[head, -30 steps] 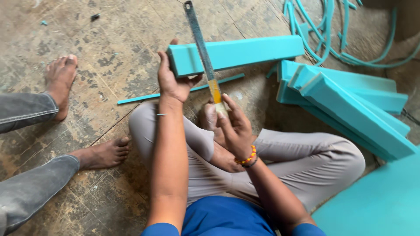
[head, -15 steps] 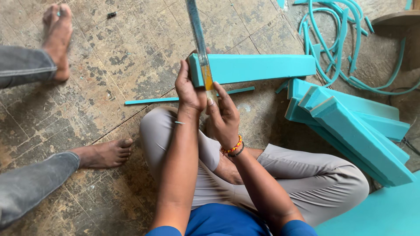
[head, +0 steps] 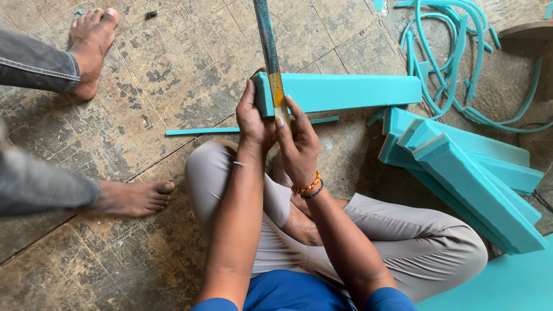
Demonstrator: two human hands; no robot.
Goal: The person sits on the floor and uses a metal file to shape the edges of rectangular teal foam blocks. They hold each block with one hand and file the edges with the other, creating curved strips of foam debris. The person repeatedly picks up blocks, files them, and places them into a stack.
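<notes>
Head view, contents listed from largest to smallest. You are sitting cross-legged on a worn, cracked floor (head: 173,69), with another person's bare feet (head: 92,40) resting at the far left.

Stack of teal foam slabs (head: 478,178): lying at the right, leaning on one another, well apart from your hands.

Teal foam block (head: 351,92): lying across the floor just beyond your knees, its left end sitting under your hands. You are bracing that end with your left hand (head: 253,118), fingers wrapped around the corner.

Long blade (head: 268,52): a narrow dark strip with a yellow band near your grip, rising away from you and crossing the block's left end. Your right hand (head: 296,144) is closing around its lower part, fingers narrow on it, a beaded bracelet (head: 308,187) sitting at the wrist.

Tangle of thin teal offcuts (head: 455,63): curling at the far right. One straight teal strip (head: 230,130) is lying on the floor near your left hand.

Handling note, as a judgement: you are doing best by keeping the blade upright and square to the block, pressing the end firmly, and keeping the bracing fingers off the cutting line.

Packages, labels, signs: none showing.
</notes>
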